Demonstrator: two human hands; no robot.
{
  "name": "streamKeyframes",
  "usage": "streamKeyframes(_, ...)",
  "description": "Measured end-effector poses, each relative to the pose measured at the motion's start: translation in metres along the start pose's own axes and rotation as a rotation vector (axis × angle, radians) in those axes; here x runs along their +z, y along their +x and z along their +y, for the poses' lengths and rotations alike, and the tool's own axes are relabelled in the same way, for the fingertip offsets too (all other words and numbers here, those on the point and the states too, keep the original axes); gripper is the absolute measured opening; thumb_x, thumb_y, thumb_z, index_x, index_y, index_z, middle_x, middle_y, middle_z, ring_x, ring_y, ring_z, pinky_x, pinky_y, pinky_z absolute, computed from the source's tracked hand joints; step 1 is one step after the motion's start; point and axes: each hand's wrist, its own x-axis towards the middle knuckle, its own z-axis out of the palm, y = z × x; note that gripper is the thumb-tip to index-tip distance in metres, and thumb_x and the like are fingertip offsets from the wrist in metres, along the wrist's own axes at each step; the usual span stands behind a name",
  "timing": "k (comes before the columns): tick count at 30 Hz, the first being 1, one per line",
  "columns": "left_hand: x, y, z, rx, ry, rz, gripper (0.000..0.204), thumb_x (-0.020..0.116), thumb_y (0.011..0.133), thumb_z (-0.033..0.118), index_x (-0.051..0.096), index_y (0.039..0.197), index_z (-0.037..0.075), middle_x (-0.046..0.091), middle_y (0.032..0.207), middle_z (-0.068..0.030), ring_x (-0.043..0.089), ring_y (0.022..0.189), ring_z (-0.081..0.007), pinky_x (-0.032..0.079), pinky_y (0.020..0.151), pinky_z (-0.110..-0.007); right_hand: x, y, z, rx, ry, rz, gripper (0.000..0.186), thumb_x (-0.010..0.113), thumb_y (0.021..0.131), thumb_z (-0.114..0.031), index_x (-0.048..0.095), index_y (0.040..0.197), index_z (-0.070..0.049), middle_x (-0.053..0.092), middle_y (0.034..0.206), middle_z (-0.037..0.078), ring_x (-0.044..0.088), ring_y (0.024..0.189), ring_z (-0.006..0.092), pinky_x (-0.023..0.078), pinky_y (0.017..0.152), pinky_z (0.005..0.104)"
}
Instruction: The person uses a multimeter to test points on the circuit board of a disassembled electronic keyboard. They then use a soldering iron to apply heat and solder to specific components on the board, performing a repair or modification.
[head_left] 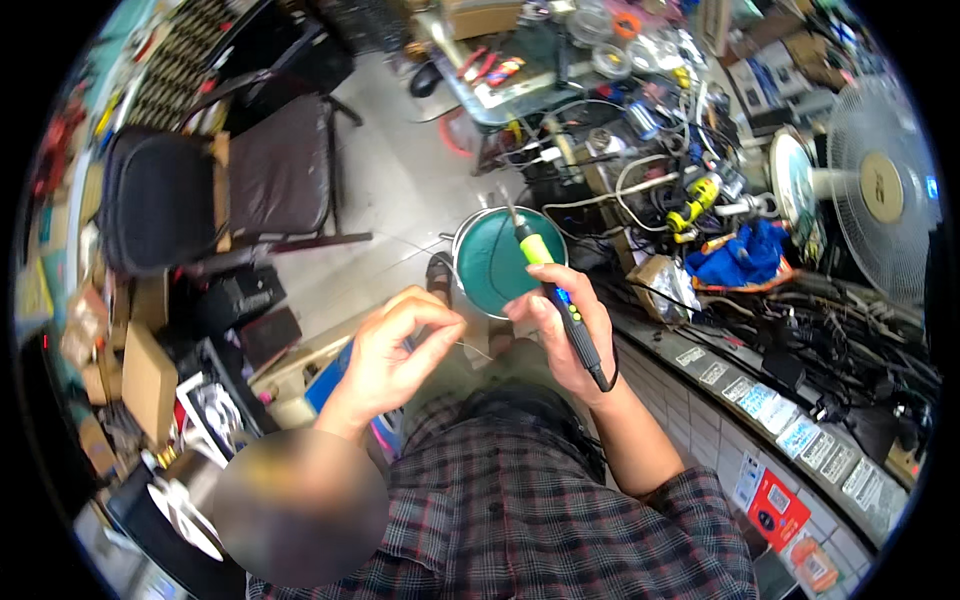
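Note:
My right hand [590, 345] is wrapped round a soldering iron [537, 250] with a black and lime-green handle and small lit parts on its side. Its metal tip points up and away from me, and a black cord loops from the handle's near end beside my wrist. Thumb and forefinger of my left hand [385, 350] are pinched together on a thin, pale wire [474, 349], whose free length curves toward my right hand. The wire and the iron are apart. Beyond both hands stands a round green-surfaced thing [490, 265] with a pale rim, perhaps a bucket or stool.
A dark office chair [275, 175] stands at the far left. Along the right runs a cluttered bench with tangled cables, a yellow-green power tool [692, 203], a blue cloth-like bundle [740, 258] and a fan [880, 190]. Cardboard boxes [150, 380] are stacked at left.

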Motion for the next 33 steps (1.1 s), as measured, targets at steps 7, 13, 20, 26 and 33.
streamKeyframes(7,0.008,-0.115,0.032,0.046,0.248,-0.005,0.014,0.081,0.092,0.006,0.074,0.104,0.004,0.069,0.096,-0.0106,0.069,0.088,-0.0308,0.056,0.077,-0.039,0.063,-0.012,-0.047,0.109,0.373,-0.294,0.036,0.073,0.105,-0.006,0.053,0.136,-0.004,0.077,0.114,0.013,0.073,0.101,0.0153,0.058,0.084,0.0296)
streamKeyframes(13,0.007,-0.216,0.025,-0.001,0.351,0.117,0.013,0.077,0.096,0.012,0.068,0.104,0.007,0.057,0.092,-0.0115,0.063,0.088,-0.0329,0.053,0.080,-0.044,0.130,-0.041,-0.050,0.099,0.189,-0.573,0.040,0.077,0.101,-0.002,0.055,0.135,-0.005,0.073,0.105,0.006,0.068,0.093,0.0106,0.057,0.080,0.0272)
streamKeyframes(20,0.011,-0.337,0.038,-0.236,-0.052,0.575,0.041,0.080,0.099,0.018,0.066,0.134,0.003,0.074,0.126,-0.0169,0.072,0.119,-0.0341,0.056,0.100,-0.043,0.234,-0.107,-0.081,0.057,0.148,-0.757,0.045,0.077,0.099,0.004,0.055,0.136,-0.006,0.072,0.106,0.007,0.070,0.092,0.0112,0.059,0.080,0.0273)
streamKeyframes(26,0.019,-0.423,0.055,-0.315,-0.226,0.987,0.019,0.065,0.110,0.016,0.070,0.118,0.000,0.072,0.101,-0.0180,0.074,0.091,-0.0334,0.056,0.081,-0.040,0.314,-0.162,-0.096,-0.098,0.309,-0.991,0.054,0.073,0.099,0.009,0.045,0.142,-0.008,0.072,0.108,0.012,0.070,0.092,0.0147,0.057,0.081,0.0292)
streamKeyframes(33,0.046,-0.500,0.059,-0.307,-0.289,1.494,0.017,0.071,0.105,0.009,0.082,0.116,0.000,0.064,0.079,-0.0023,0.054,0.069,-0.0089,0.040,0.061,-0.028,0.370,-0.205,-0.091,-0.099,0.329,-1.108,0.058,0.073,0.099,0.009,0.042,0.145,-0.009,0.073,0.108,0.014,0.070,0.091,0.0173,0.059,0.083,0.0322)
